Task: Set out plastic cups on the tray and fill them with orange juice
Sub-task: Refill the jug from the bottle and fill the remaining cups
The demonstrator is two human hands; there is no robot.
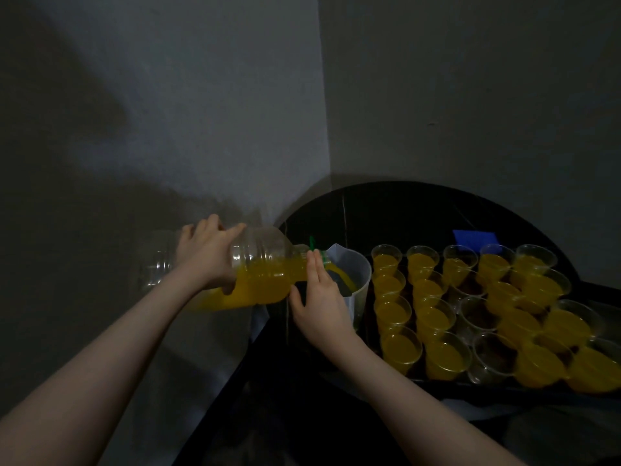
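Observation:
A large clear bottle [262, 274] lies tipped on its side, half full of orange juice. My left hand [205, 257] grips its body from above. My right hand [319, 297] steadies it near the neck, fingers flat against it. Juice streams from the bottle's mouth into a translucent jug [356, 274]. To the right, a dark tray [437, 383] carries several rows of clear plastic cups. Most are filled with juice, such as one front cup [401, 348]. A few in the middle column, such as cup [492, 356], hold none.
The tray and jug rest on a black rounded table [386, 210] in a dim corner between two grey walls. A blue object [473, 236] lies behind the cups. The table's left edge drops off just under the bottle.

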